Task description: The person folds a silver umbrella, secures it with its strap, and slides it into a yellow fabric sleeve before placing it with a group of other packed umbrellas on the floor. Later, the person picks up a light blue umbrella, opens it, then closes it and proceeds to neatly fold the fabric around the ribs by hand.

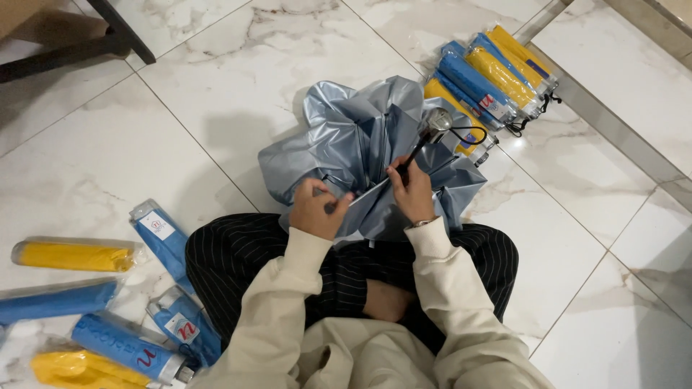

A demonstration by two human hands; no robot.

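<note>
1. We sit cross-legged on the marble floor [216,94] with a collapsed silver-grey umbrella [360,137] lying out from our lap, its loose canopy bunched between and ahead of our hands.
2. Our right hand [413,191] is clenched around the umbrella's dark shaft [414,153], thumb on top, wrist bent slightly inward; the handle [437,121] with its black wrist strap points away from us.
3. Our left hand [316,209] is closed on a fold of the canopy just beside the shaft, knuckles up, forearm coming in from the left.
4. To do this well, we judge it best to keep the shaft steady with the right hand while the left gathers each panel flat, so that the ribs lie side by side and no fabric is trapped.
5. Both elbows are tucked close, the cream sleeves [447,288] converging over the striped trousers [238,266].
6. Bagged blue and yellow folded umbrellas [490,72] lie stacked ahead on the right; more [108,317] lie scattered on the left.
</note>
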